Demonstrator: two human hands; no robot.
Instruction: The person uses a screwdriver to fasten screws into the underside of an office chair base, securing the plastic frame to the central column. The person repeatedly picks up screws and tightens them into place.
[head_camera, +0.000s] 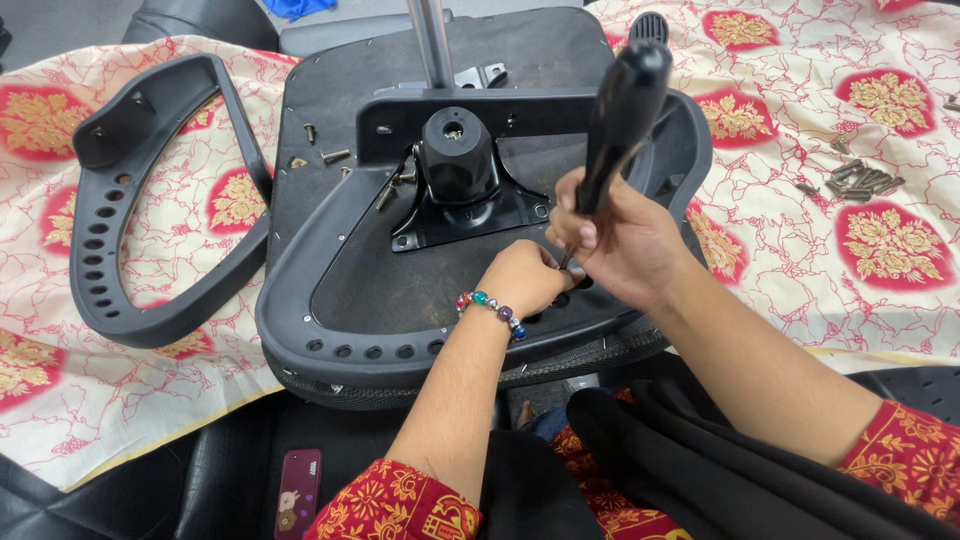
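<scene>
An upturned black office chair seat (370, 280) lies in front of me, with a metal mechanism plate (465, 205) bolted in its middle. My right hand (620, 235) grips the long black handle of a screwdriver (622, 110), its tip pointing down at the seat's near right rim. My left hand (525, 278), with a beaded bracelet on the wrist, pinches something small at the tip; I cannot tell what. A black armrest frame (600, 110) runs along the seat's far and right sides.
A loose black armrest (130, 210) lies left on a red and cream patterned cloth (800, 260). Loose screws (335, 155) rest on the seat; several more bolts (860, 180) sit at the right. A pink phone (297, 492) lies near my lap.
</scene>
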